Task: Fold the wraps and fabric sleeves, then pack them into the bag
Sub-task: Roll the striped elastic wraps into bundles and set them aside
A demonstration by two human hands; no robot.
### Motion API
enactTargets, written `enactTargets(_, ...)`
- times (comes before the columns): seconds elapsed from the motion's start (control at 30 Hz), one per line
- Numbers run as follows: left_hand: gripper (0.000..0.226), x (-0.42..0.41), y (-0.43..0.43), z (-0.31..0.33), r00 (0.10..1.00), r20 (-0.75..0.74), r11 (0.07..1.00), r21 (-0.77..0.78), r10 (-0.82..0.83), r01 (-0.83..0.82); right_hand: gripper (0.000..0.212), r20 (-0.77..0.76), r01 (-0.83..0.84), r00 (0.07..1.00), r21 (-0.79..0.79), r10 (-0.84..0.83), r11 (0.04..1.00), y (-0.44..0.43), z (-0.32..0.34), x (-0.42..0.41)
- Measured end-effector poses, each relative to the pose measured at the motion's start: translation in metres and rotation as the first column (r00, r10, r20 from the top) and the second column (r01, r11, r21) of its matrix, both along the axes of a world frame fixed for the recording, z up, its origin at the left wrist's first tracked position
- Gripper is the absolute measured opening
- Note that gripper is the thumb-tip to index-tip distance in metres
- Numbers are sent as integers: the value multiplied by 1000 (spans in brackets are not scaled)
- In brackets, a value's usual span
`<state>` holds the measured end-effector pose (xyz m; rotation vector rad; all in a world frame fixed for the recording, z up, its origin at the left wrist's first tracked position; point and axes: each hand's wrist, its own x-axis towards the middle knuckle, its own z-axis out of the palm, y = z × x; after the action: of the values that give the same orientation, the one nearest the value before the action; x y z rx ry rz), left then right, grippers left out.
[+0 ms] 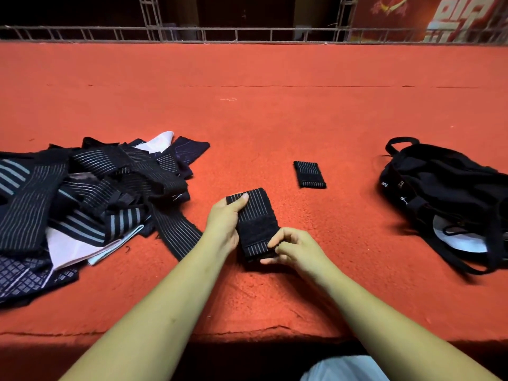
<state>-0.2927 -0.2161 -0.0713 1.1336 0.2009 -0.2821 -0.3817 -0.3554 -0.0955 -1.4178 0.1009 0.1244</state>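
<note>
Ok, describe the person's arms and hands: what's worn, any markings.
Both forearms are bare up to the frame's lower edge: no sleeves show. The left hand and right hand wear no gloves; no rings, watch or bands are visible. No markings can be made out.

A single wide-angle view looks from the person's head forward and down, close over both forearms and the near edge of the red surface (275,119), which fills most of the frame; a metal railing (247,33) crosses the far top, bowed by the lens
</note>
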Motion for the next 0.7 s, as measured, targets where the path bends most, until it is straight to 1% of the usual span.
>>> enactTargets(0.03, 6, 1, -2, 1, 1000, 19, 1000, -4, 1, -1, 17, 1, 7, 1000, 28, -7, 1000, 0, 1, 0)
enactTargets(0.1, 4, 1, -5, 2, 998, 61, 1000, 3, -13, 13, 32, 14, 64, 998, 30, -64, 997, -1, 1, 2)
enactTargets(0.13, 5, 1, -7, 2, 996, 86, 1000, 1, -24, 24, 37, 29, 103, 994, -3, -102, 995, -3, 1, 4)
enactTargets(0.2, 13, 3, -12, 3, 989, 136, 998, -10, -56, 58, 39, 63, 160, 986, -89, -154, 983, -8, 0, 7)
enactTargets(0.27, 16, 5, -15, 4, 978, 186, 995, 1, -96, 97, 34, 88, 185, 981, -140, -173, 973, -16, 1, 11)
enactTargets(0.37, 18, 7, -22, 6, 942, 277, 982, 42, -188, 184, 22, 112, 163, 983, -140, -148, 977, -26, 15, 18)
enactTargets(0.4, 16, 7, -25, 8, 927, 306, 977, 58, -215, 207, 20, 129, 142, 984, -167, -122, 976, -27, 20, 21)
enactTargets(0.47, 10, 8, -33, 11, 911, 342, 973, 68, -232, 223, 17, 209, 149, 974, -306, -87, 940, -29, 25, 28)
enactTargets(0.53, 9, 11, -40, 14, 908, 356, 975, 63, -220, 212, 13, 275, 206, 956, -386, -101, 899, -33, 22, 36)
enactTargets(0.6, 9, 18, -49, 14, 917, 349, 980, 41, -195, 193, 6, 302, 273, 940, -381, -160, 883, -37, 21, 44)
enactTargets(0.63, 8, 21, -54, 12, 925, 333, 983, 35, -184, 183, 7, 319, 313, 927, -377, -195, 872, -40, 21, 49)
enactTargets(0.7, 10, 27, -65, 8, 937, 293, 981, 76, -192, 178, 9, 349, 392, 899, -367, -266, 843, -49, 23, 60)
